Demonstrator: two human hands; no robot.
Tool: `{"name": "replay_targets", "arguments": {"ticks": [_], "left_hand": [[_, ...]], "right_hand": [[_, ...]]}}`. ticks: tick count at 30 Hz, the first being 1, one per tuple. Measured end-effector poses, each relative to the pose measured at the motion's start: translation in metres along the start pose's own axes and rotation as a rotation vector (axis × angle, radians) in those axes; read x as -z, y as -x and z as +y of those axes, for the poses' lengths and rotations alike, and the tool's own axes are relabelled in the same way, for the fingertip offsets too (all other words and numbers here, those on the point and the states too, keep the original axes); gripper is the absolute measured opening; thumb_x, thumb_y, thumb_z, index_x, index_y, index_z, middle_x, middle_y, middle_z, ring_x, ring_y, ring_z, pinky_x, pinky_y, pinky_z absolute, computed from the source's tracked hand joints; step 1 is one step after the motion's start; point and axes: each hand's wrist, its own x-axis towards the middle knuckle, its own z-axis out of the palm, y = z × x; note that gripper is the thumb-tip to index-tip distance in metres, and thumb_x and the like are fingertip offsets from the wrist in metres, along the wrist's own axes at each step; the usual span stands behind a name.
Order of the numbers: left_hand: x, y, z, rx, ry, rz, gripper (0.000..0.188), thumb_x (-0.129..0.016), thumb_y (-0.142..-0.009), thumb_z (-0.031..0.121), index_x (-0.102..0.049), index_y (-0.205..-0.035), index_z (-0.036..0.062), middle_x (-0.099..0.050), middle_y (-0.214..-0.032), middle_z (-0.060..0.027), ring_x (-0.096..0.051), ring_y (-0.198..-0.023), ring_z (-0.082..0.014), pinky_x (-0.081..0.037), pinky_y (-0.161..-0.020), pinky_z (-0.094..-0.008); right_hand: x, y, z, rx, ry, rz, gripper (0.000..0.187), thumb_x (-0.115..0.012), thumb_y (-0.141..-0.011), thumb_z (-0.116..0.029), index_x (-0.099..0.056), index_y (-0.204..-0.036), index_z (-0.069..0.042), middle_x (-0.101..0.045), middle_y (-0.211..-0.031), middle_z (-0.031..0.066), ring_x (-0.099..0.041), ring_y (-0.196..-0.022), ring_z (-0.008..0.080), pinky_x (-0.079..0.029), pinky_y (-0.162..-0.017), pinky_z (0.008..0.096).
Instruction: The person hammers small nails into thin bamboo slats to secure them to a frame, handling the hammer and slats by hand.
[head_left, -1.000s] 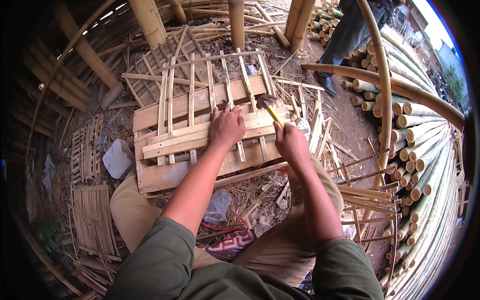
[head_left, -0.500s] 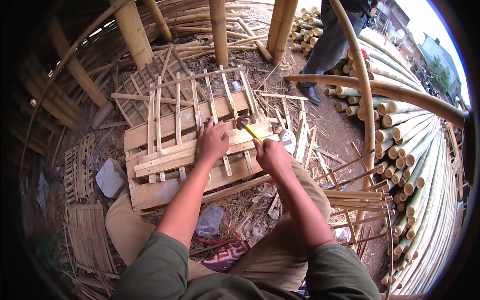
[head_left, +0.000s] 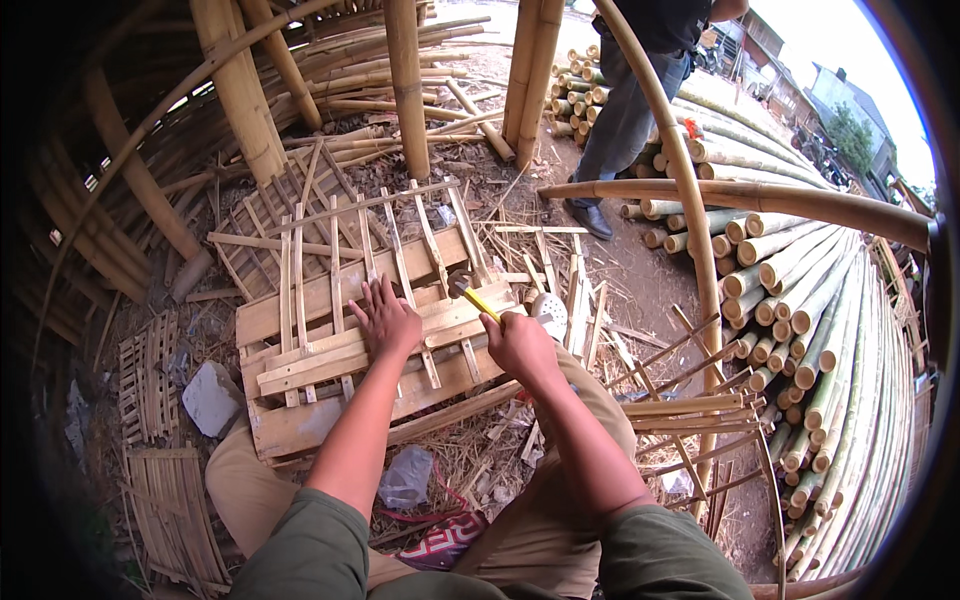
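A slatted wooden panel (head_left: pixel 404 262) of thin strips lies in front of me, resting across wide boards (head_left: pixel 318 294). A pair of thicker battens (head_left: pixel 325 360) crosses the strips on its near side. My left hand (head_left: pixel 387 322) rests on the panel at the battens, fingers spread, gripping nothing that I can see. In my closed right hand (head_left: pixel 522 345) is a hammer (head_left: pixel 482 303) with a yellow handle. Its dark head is over the right part of the panel, left of my right hand. Whether the head touches wood, I cannot tell.
Bamboo poles (head_left: pixel 800 270) are stacked along the right. Upright bamboo posts (head_left: pixel 405 90) stand beyond the panel, and a person (head_left: pixel 610 110) is behind them. A pale block (head_left: pixel 212 400) lies by my left knee. Thin lattice pieces (head_left: pixel 690 420) lean at my right.
The whole view has shifted, so the scene sits lower and further left. My left hand's fingers have spread wider on the panel. The hammer stays in my right hand.
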Motion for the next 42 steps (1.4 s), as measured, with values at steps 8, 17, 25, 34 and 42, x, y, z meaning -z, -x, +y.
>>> {"name": "replay_targets", "arguments": {"ticks": [8, 17, 25, 34, 42], "left_hand": [[0.006, 0.002, 0.006, 0.004, -0.179, -0.030, 0.068, -0.044, -0.094, 0.022, -0.021, -0.156, 0.0057, -0.019, -0.163, -0.0167, -0.002, -0.154, -0.0302, 0.013, -0.119, -0.0557], [-0.002, -0.003, 0.003, 0.014, -0.188, -0.028, 0.070, -0.042, -0.094, 0.026, -0.019, -0.158, 0.0095, -0.015, -0.165, -0.0145, -0.005, -0.154, -0.0305, -0.003, -0.123, -0.0491], [0.003, -0.001, 0.005, 0.049, -0.198, -0.072, 0.064, -0.041, -0.096, 0.030, -0.029, -0.156, 0.0132, -0.015, -0.165, -0.0119, -0.013, -0.153, -0.0281, -0.013, -0.122, -0.0469], [0.004, -0.001, 0.006, 0.049, -0.201, -0.073, 0.062, -0.040, -0.096, 0.030, -0.031, -0.155, 0.0128, -0.016, -0.165, -0.0119, -0.015, -0.152, -0.0276, -0.013, -0.122, -0.0465], [0.003, 0.001, 0.004, 0.044, -0.161, -0.056, 0.062, -0.043, -0.094, 0.029, -0.035, -0.153, 0.0101, -0.018, -0.164, -0.0135, -0.017, -0.152, -0.0296, -0.014, -0.122, -0.0473]], "right_hand": [[0.004, -0.001, 0.002, 0.001, -0.005, 0.015, 0.053, -0.053, -0.098, -0.045, -0.067, -0.079, 0.003, -0.066, -0.072, 0.0254, -0.066, -0.071, 0.0443, -0.052, -0.066, 0.0533], [0.005, -0.001, 0.002, -0.011, -0.011, 0.020, 0.052, -0.053, -0.098, -0.044, -0.067, -0.079, 0.002, -0.067, -0.073, 0.0252, -0.066, -0.072, 0.0437, -0.052, -0.067, 0.0525], [0.005, -0.001, 0.002, -0.019, -0.013, -0.012, 0.052, -0.054, -0.098, -0.044, -0.068, -0.081, 0.003, -0.067, -0.074, 0.0250, -0.067, -0.072, 0.0436, -0.053, -0.068, 0.0524], [0.003, -0.002, 0.001, -0.020, -0.004, -0.013, 0.053, -0.052, -0.098, -0.045, -0.068, -0.081, 0.002, -0.067, -0.075, 0.0251, -0.067, -0.073, 0.0435, -0.053, -0.068, 0.0521], [-0.021, -0.009, 0.005, 0.001, 0.004, 0.178, 0.035, -0.058, -0.095, -0.028, -0.059, -0.088, 0.006, -0.066, -0.074, 0.0269, -0.067, -0.071, 0.0436, -0.053, -0.065, 0.0513]]}}
